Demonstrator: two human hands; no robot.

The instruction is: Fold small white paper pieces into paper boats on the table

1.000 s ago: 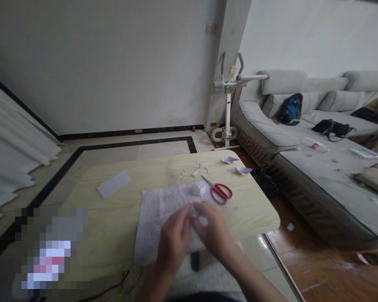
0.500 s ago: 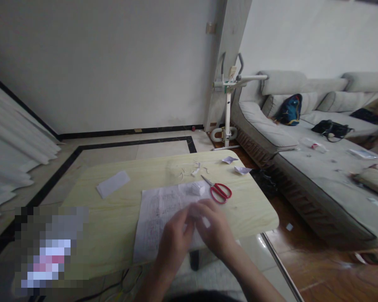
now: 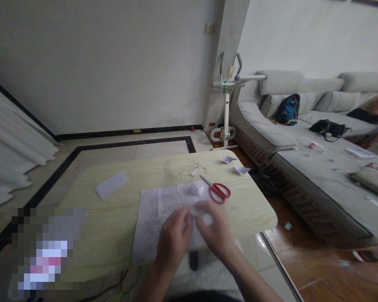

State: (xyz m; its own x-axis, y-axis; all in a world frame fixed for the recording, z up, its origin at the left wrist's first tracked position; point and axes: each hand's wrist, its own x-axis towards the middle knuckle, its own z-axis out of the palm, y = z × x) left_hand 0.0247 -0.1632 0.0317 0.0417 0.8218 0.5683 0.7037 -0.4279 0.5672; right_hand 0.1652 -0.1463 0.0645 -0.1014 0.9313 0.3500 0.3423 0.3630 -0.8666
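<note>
My left hand and my right hand meet above the near part of the table, fingertips closed on a small piece of white paper. Its exact shape is partly hidden by my fingers. Beneath them lies a large printed sheet. On the sheet's far right corner rests a small folded white paper shape. Scissors with red handles lie just right of it, blades pointing to the far left.
Paper scraps lie beyond the scissors, and two folded paper pieces sit near the far right corner of the wooden table. White paper strips lie at the left. A grey sofa, with a person on it, stands right.
Both hands stay together over the printed sheet, their fingers shifting slightly around the paper piece, whose pale surface shows more now. The view has drifted a little. The things on the table stay put.
</note>
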